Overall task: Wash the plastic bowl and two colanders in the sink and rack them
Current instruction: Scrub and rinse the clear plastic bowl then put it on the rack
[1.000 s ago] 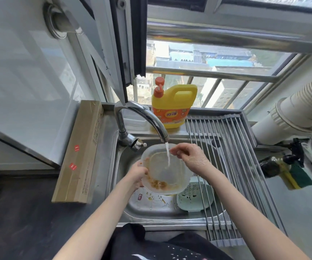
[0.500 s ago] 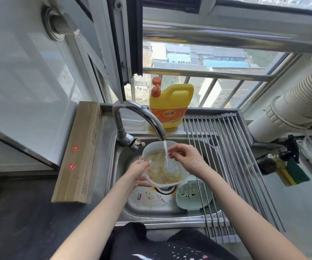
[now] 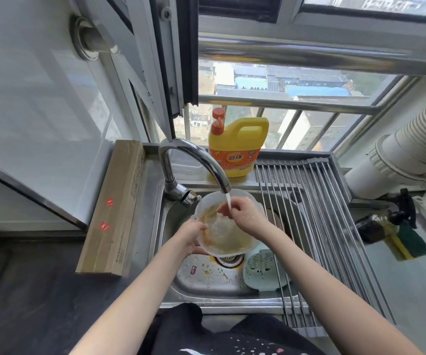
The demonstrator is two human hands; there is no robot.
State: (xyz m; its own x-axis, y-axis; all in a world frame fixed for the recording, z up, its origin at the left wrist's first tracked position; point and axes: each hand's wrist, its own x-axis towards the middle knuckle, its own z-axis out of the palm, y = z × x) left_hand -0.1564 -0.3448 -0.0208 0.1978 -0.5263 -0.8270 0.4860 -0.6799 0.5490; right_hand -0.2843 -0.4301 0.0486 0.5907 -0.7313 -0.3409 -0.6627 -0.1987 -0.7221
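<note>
Head view, looking down into a stainless steel sink. The translucent plastic bowl is held over the basin, directly under the spout of the chrome faucet; a stream of water runs from the spout into it. Orange-brown residue coats the inner wall of the bowl, heaviest on its left side. The left hand grips the bowl's left rim, fingers curled underneath and thumb lying over the edge. The right hand is inside the bowl at its upper right, fingers bent and bunched together against the inner wall, right where the stream lands; whether they pinch anything cannot be told. A pale green colander lies on the sink floor to the right of the drain, partly beneath the bars of the roll-up drying rack that spans the right side of the sink. Orange scraps and a small red-and-white label are scattered on the sink floor below the bowl. A yellow dish-soap jug with an orange pump stands on the ledge behind the faucet, against the window. A long cardboard box lies along the left edge of the sink. A green and yellow sponge rests on the counter at far right, well apart from the sink.
</note>
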